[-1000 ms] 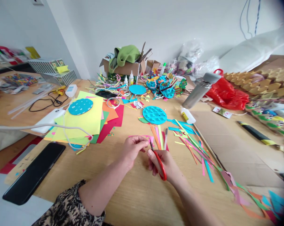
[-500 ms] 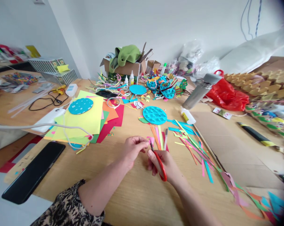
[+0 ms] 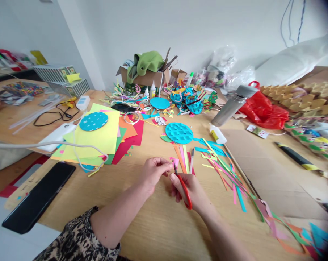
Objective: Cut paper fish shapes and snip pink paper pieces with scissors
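Note:
My right hand (image 3: 188, 186) grips a pair of scissors (image 3: 185, 190) with red handles, the dark blades pointing up and away from me. Thumb and forefinger of my left hand (image 3: 156, 172) are pinched together just left of the blade tips, on a small piece of pink paper (image 3: 175, 162). Part of that paper shows behind the blades. Beyond the hands lies a round blue paper disc (image 3: 179, 132) with a raised scale pattern, and a green paper piece sticks out from under its left edge. Paper strips (image 3: 184, 154) and a pen (image 3: 191, 161) lie just past my right hand.
Coloured paper sheets (image 3: 99, 143) with a dotted blue disc (image 3: 93, 121) lie left. A black phone (image 3: 39, 197) is near left. A glue bottle (image 3: 217, 134), steel flask (image 3: 231, 105), cardboard (image 3: 272, 170) and utility knife (image 3: 298, 156) lie right. Another person's arm shows at the left edge.
The camera view has shifted very slightly. Both hands and the scissors keep almost the same position, with the pink paper still at the blade tips.

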Available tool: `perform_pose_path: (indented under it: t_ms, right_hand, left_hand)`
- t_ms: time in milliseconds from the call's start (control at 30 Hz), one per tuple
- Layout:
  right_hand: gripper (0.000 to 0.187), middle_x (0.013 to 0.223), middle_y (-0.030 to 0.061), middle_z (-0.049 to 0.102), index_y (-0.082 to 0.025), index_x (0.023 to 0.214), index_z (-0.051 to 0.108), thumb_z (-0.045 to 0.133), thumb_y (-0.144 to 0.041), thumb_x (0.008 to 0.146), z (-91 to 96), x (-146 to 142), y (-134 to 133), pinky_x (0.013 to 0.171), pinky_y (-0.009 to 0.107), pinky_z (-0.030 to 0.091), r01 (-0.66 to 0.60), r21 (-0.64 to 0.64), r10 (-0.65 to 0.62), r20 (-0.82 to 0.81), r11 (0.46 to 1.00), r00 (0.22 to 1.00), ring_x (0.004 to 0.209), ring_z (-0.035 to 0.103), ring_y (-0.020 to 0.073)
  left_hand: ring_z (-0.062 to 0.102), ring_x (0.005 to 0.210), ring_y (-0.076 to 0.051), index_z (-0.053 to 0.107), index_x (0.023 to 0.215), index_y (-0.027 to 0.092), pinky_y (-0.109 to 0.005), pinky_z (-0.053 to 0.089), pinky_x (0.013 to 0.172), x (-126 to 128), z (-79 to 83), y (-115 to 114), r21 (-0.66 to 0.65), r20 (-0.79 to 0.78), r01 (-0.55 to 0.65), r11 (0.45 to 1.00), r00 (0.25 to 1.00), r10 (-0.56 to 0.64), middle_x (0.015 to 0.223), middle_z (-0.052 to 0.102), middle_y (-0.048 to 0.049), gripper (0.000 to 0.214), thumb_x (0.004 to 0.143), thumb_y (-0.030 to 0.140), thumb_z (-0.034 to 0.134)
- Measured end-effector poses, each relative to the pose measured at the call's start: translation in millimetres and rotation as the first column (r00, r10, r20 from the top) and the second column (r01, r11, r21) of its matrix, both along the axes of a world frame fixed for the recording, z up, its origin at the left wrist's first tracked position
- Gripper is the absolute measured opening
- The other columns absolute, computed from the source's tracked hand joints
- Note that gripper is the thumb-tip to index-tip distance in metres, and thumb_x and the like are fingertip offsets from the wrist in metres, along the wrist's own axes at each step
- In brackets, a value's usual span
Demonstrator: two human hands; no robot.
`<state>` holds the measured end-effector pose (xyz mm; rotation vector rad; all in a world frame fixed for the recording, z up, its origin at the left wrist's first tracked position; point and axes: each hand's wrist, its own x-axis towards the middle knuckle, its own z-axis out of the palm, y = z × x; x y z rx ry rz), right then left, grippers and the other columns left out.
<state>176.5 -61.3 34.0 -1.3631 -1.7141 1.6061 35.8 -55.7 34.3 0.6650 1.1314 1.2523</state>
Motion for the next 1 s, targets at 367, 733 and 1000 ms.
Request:
perform_pose_path:
  t_ms: [367, 733, 1000]
  right_hand:
    - [0.061, 0.050, 0.0035, 0.058, -0.017, 0.058, 0.052, 0.051, -0.075, 0.077, 1.4, -0.4, 0.1, 0.037, 0.020, 0.036, 0.015, 0.016, -0.015, 0.021, 1.000, 1.000, 0.037, 0.052, 0.0101]
    - [0.061, 0.048, 0.0020, 0.057, -0.017, 0.057, 0.051, 0.051, -0.075, 0.077, -0.4, -2.3, 0.8, 0.035, 0.019, 0.035, 0.043, -0.013, -0.043, 0.015, 0.999, 0.999, 0.035, 0.050, 0.0090]
    - [0.060, 0.048, 0.0021, 0.058, -0.017, 0.057, 0.052, 0.051, -0.073, 0.079, -2.7, -0.6, 0.3, 0.036, 0.019, 0.035, 0.038, -0.004, -0.038, 0.020, 0.999, 0.999, 0.035, 0.051, 0.0091]
  left_hand:
    - [0.046, 0.052, -0.008, 0.064, 0.058, 0.015, -0.022, 0.037, 0.052, 0.5, -0.4, -0.1, 0.003, -0.008, -0.019, 1.000, 1.000, 0.019, 0.053, 0.055, 0.0032, 0.013, 0.058, 0.025, 0.074]
    - [0.048, 0.051, -0.009, 0.064, 0.059, 0.015, -0.023, 0.039, 0.053, 1.0, 1.3, 0.5, -0.013, 0.021, -0.017, 1.000, 1.000, 0.017, 0.054, 0.057, 0.0021, 0.014, 0.057, 0.025, 0.073]
    - [0.046, 0.052, -0.008, 0.063, 0.060, 0.014, -0.022, 0.038, 0.053, 1.4, 2.0, -0.4, 0.001, 0.026, 0.012, 1.000, 1.000, -0.012, 0.053, 0.054, 0.0033, 0.016, 0.058, 0.026, 0.073]
